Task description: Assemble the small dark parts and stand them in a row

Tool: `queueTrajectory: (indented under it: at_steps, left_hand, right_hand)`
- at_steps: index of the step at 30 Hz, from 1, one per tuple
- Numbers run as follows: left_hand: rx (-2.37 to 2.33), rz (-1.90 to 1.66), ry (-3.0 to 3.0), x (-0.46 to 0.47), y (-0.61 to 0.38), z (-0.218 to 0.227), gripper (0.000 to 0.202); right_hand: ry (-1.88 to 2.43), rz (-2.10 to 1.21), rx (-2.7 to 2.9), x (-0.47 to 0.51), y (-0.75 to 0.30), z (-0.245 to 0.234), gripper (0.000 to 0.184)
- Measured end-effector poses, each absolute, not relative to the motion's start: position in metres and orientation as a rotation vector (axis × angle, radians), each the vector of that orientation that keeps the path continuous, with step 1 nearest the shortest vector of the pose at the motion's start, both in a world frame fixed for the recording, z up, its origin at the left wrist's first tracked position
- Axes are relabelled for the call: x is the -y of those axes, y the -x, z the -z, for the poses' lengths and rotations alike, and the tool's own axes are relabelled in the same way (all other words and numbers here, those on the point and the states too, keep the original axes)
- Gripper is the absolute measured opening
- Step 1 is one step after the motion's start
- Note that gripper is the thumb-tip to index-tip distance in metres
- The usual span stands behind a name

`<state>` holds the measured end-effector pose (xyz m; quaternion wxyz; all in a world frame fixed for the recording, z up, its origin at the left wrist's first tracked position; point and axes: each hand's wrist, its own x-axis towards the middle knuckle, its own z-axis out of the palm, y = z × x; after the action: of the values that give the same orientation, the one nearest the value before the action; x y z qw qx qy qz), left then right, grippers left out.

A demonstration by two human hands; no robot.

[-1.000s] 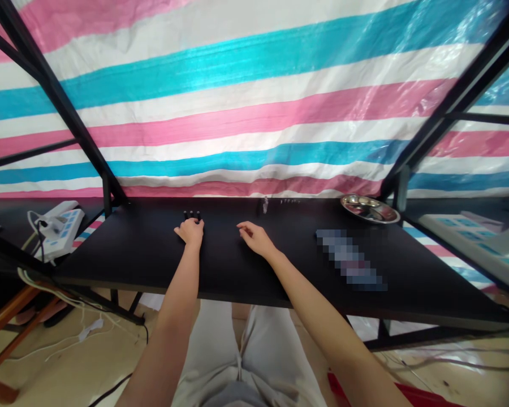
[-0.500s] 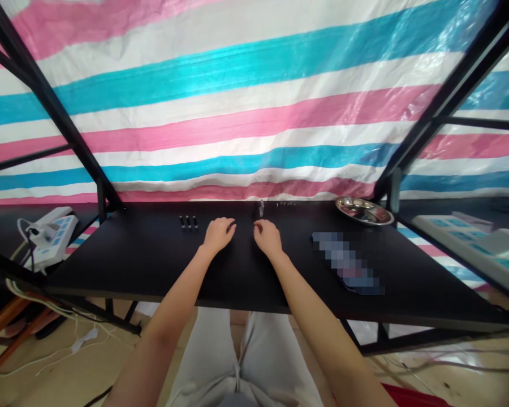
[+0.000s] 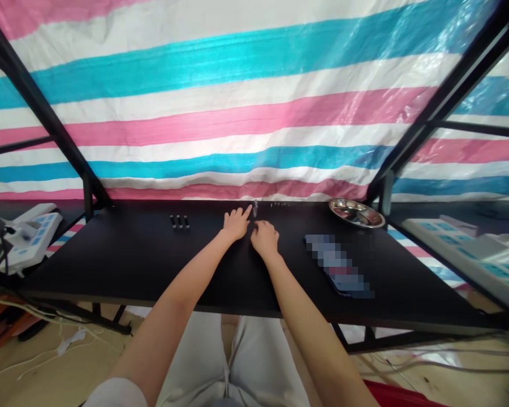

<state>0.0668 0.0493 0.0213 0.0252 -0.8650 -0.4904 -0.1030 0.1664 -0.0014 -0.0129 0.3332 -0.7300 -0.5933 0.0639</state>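
Observation:
My left hand (image 3: 236,223) is over the far middle of the black table (image 3: 152,260). Its index finger stretches toward a small, clear, upright piece (image 3: 255,208), close beside it; I cannot tell whether they touch. The other fingers are apart, with nothing visible in them. Just right of it, my right hand (image 3: 265,236) rests near the same piece, fingers loosely bent and nothing visible in them. To the left, three small black tubes with clear or silvery ends (image 3: 179,221) stand in a row. Behind my right hand, several tiny shiny pieces (image 3: 280,205) line the far edge.
A shiny metal divided plate (image 3: 356,213) is at the far right of the table. A blurred, bluish flat item (image 3: 339,267) lies right of my right arm. Power strips (image 3: 36,234) are on the left side table. Black metal bars (image 3: 46,113) slant up at both sides.
My left hand has moved right and forward, its index finger now extended beside the clear piece. My right hand has stayed nearly in place. The view has shifted slightly right.

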Motion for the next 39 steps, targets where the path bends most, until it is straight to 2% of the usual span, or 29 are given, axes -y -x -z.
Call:
queueTrajectory:
  at_steps: [3,7,11,22,30,39]
  left_hand:
    - [1.506,0.322,2.648,-0.056,-0.071,-0.018,0.048]
    - [1.382,0.44,2.603,-0.059,-0.069,-0.016,0.029]
    - [1.385,0.546,2.616,-0.054,-0.057,-0.018,0.022]
    - [1.654,1.115,2.453,-0.01,0.003,-0.025,0.016]
    - [1.789,1.248,2.466,0.001,0.011,-0.013,0.013]
    - [1.703,1.437,2.496,0.003,0.008,-0.013,0.013]
  right_hand:
    - [1.895,-0.156,1.551,-0.001,-0.167,0.015,0.037]
    - [1.911,-0.131,1.559,-0.004,-0.167,0.019,0.041]
    - [1.938,-0.15,1.588,-0.005,-0.167,0.022,0.042]
    - [2.022,-0.145,1.62,-0.022,-0.161,0.027,0.041]
    - [2.069,-0.121,1.697,-0.034,-0.162,0.026,0.043]
    - [2.101,-0.173,1.746,-0.036,-0.163,0.024,0.048]
